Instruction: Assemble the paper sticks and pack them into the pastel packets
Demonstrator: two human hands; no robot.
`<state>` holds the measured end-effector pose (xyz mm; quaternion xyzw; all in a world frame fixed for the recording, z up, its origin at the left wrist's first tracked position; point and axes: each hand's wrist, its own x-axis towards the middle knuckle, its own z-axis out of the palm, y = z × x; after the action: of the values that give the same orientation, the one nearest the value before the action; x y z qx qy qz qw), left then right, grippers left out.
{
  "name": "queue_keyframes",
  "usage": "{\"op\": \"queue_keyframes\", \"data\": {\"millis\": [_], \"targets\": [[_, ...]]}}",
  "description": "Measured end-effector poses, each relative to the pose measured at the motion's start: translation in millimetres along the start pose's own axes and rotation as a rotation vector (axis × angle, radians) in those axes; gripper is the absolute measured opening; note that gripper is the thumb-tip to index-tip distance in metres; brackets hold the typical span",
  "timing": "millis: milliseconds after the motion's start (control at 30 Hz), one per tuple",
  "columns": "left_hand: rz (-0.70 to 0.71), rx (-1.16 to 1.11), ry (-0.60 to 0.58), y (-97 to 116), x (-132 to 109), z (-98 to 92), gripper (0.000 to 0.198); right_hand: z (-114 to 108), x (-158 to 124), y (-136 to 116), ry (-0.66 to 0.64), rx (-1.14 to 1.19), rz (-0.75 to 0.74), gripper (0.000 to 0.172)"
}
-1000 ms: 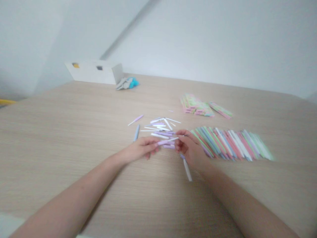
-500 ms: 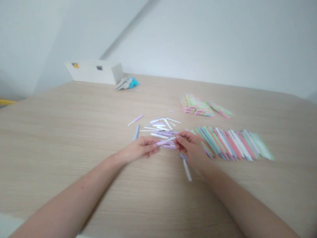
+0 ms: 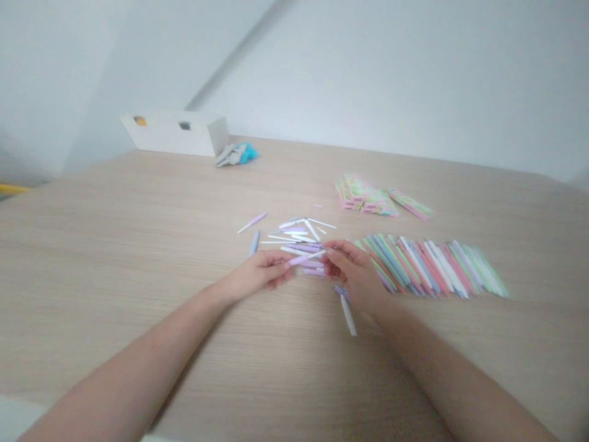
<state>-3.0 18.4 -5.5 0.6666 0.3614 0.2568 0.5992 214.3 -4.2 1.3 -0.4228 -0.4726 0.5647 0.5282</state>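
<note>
My left hand (image 3: 264, 270) is closed in a pinch on the purple end of a slim pen-like stick (image 3: 298, 260). A thin white part of that stick reaches right to the fingertips of my right hand (image 3: 350, 267), which are pinched on its end. Whether the purple and white parts are one piece I cannot tell. Beneath and beyond the fingers lies a loose pile of purple and white pen-like parts (image 3: 294, 233). A white tapered piece (image 3: 348, 316) rests below my right hand, touching or close to a small purple piece (image 3: 339, 291).
A row of many-coloured pen-like sticks (image 3: 432, 267) lies to the right. Behind it are stacked pink-and-green packets (image 3: 361, 195) and one separate packet (image 3: 410, 204). A white box (image 3: 172, 136) and grey-and-blue gloves (image 3: 237, 155) stand at the back left. A purple stick (image 3: 252, 222) and a blue-grey piece (image 3: 254, 243) lie left of the pile.
Both hands have shifted very slightly left, with the stick still held between them. The things on the table have not moved visibly.
</note>
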Motion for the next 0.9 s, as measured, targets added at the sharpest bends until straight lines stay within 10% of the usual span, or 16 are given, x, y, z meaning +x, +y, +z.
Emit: {"op": "queue_keyframes", "data": {"millis": [333,900], "targets": [[-0.021,-0.064,0.097,-2,2,-2.0,0.025,-15,5,0,0.016,-1.054,-0.26,0.013],[0.013,-0.077,0.2,2,1,-0.6,0.032,-13,-1,5,-0.183,-1.327,-0.348,0.004]]}}
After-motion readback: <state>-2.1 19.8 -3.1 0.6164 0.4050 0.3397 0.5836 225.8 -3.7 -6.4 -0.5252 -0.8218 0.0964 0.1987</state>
